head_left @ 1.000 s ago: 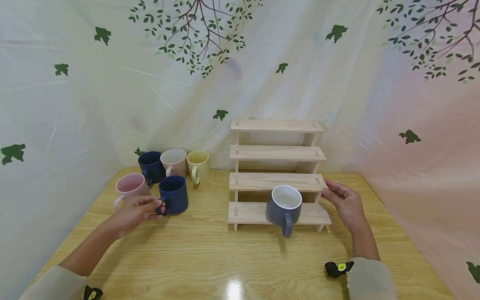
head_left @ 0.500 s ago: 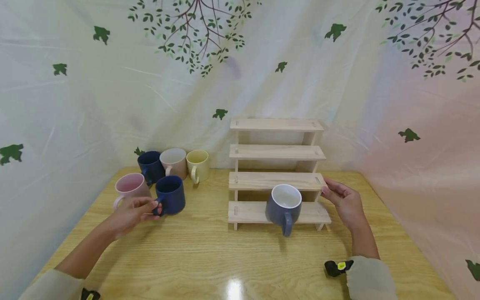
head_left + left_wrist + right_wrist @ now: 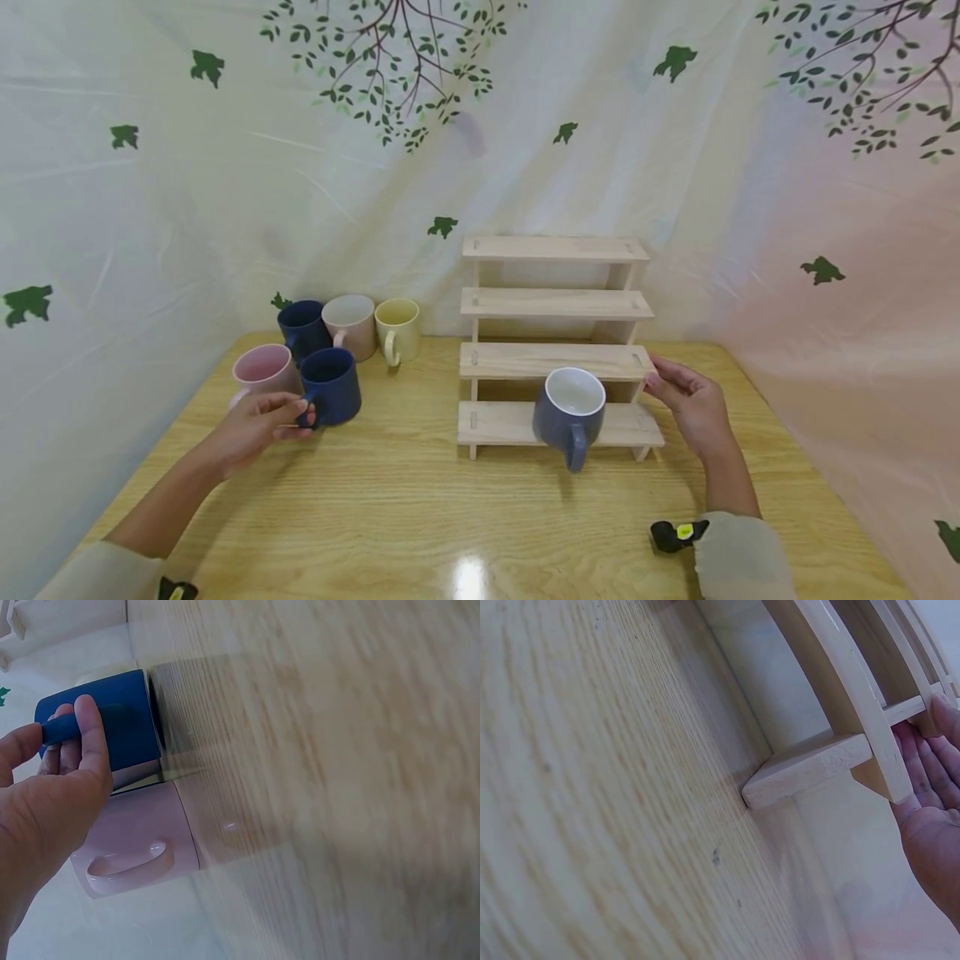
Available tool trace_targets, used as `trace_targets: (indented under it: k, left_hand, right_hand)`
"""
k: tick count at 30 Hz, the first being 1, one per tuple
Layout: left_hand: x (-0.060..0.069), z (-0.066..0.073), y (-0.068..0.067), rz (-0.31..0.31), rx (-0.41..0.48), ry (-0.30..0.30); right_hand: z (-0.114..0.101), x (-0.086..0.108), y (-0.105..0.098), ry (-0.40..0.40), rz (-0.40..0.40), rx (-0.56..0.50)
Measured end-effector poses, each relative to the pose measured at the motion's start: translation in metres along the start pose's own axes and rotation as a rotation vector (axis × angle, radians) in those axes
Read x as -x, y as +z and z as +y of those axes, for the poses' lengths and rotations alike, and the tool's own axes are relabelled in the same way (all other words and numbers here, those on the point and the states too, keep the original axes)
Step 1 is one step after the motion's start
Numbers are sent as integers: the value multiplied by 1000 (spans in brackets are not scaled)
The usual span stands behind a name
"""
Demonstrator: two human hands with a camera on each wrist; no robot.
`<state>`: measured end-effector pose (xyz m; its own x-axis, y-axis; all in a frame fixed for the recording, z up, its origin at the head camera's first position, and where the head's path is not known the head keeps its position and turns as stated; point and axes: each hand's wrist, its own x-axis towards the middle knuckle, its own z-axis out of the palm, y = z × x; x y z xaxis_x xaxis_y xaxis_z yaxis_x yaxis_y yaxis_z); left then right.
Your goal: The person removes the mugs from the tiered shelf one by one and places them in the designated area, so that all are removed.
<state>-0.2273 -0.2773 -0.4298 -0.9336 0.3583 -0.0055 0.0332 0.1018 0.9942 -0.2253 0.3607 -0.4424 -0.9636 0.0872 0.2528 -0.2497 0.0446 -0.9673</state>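
My left hand [image 3: 258, 429] pinches the handle of a dark blue mug [image 3: 333, 387] between thumb and fingers. That mug is upright, beside a pink mug [image 3: 264, 371]; in the left wrist view the pink mug's handle [image 3: 127, 874] faces the camera. On the right, my right hand [image 3: 696, 410] holds the end of the second step of a wooden stepped shelf [image 3: 555, 360]. Its thumb lies over the board and its fingers reach under it, as the right wrist view shows. A grey-blue mug [image 3: 568, 417] with a white inside stands on the lowest step, handle toward me.
Behind the held mug stand another dark blue mug [image 3: 303, 325], a pale pink mug [image 3: 350, 325] with a white inside and a yellow mug [image 3: 397, 329]. A leaf-printed curtain [image 3: 360, 192] encloses the wooden table [image 3: 420, 517] at the back and sides.
The dark blue mug has moved left with my left hand, closer to the pink mug. My right hand has stayed on the shelf, and the grey-blue mug has not moved.
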Motion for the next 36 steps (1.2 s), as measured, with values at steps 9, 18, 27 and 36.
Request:
trace_targets:
  k: [9,18,27,36]
  left_hand:
    - [-1,-1,-2,25,-8,-4]
    - [-3,1,2,75,9,-42]
    - [-2,-1,1,98,1,-56]
    - [-1,-2,-2,117,27,-62]
  right_hand:
    - [0,0,-1,-6,-1,-7]
    - [-1,-1,-1,-2,2,3]
    - [-2,0,0,9,3,10]
    - [0,0,-1,28,8,9]
